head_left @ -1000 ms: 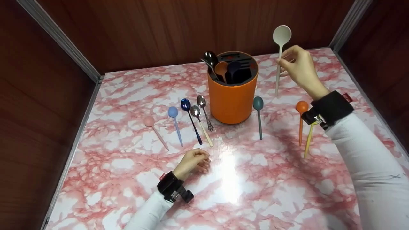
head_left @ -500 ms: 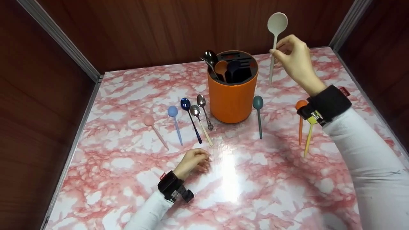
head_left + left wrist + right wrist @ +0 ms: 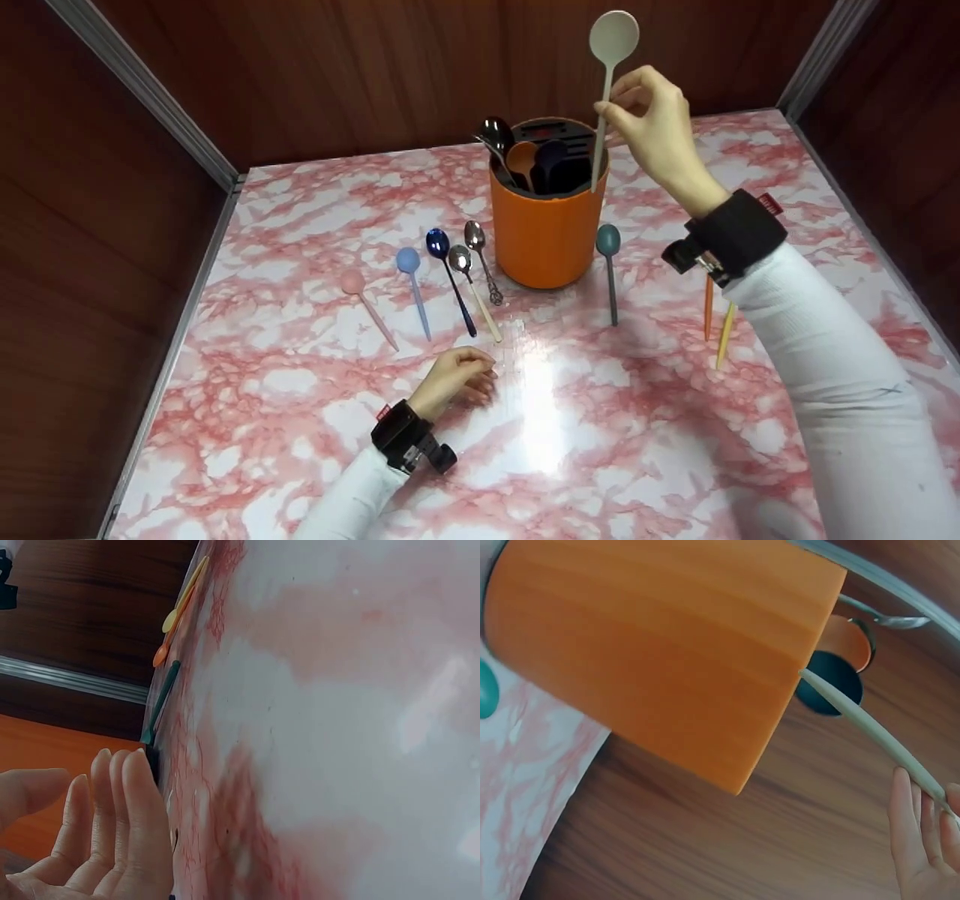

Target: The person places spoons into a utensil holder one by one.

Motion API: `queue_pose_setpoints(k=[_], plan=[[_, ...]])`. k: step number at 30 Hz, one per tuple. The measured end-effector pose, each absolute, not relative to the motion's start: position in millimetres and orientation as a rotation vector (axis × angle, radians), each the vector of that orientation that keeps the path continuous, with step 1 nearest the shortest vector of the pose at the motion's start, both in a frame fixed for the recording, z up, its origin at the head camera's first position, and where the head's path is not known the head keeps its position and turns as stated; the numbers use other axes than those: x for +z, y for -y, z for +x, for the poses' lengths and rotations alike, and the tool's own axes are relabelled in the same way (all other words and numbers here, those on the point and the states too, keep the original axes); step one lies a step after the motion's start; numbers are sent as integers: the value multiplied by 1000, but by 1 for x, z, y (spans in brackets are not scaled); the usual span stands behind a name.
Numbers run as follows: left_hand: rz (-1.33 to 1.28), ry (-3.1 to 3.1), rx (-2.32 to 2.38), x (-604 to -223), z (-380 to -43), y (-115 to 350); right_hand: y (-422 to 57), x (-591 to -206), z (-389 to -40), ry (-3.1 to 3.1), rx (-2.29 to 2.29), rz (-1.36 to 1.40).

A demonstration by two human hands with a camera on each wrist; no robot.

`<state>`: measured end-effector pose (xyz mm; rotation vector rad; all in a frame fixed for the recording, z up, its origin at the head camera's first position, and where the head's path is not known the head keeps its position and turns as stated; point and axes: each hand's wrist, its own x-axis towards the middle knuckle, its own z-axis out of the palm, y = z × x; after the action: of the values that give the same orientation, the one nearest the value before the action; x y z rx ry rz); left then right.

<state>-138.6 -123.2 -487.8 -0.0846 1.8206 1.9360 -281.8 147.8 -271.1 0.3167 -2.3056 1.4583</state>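
Note:
My right hand (image 3: 654,131) pinches a cream spoon (image 3: 614,37) by its handle, bowl up, at the right rim of an orange utensil holder (image 3: 546,240). In the right wrist view the handle's tip (image 3: 810,679) appears at the holder's rim; whether it touches cannot be told. Several spoons stand in the holder, among them an orange spoon (image 3: 521,156), a dark blue spoon (image 3: 551,154) and a shiny dark spoon (image 3: 495,133). Low over the table, my left hand (image 3: 450,381) holds nothing, its fingers loosely bent.
Left of the holder lie a pink spoon (image 3: 352,283), a light blue spoon (image 3: 408,261), a shiny blue spoon (image 3: 438,243) and two silver-bowled spoons (image 3: 460,259). A green spoon (image 3: 609,240) lies to its right, then orange and yellow spoons (image 3: 725,337) partly under the right arm. Wooden panels enclose the table.
My right hand has carried the cream spoon up and to the left, from beside the holder to its right rim. The left hand has stayed in place.

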Motion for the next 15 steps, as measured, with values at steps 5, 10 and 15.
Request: queue_pose_setpoints(k=[5, 10, 15], plan=[[-86, -1832, 1938, -490, -138, 124, -132, -270, -284, 2260, 1600, 324], [-75, -1815, 1948, -490, -137, 123, -118, -273, -285, 2202, 1627, 354], [-58, -1813, 1951, -490, -136, 123, -108, -274, -286, 2132, 1647, 410]])
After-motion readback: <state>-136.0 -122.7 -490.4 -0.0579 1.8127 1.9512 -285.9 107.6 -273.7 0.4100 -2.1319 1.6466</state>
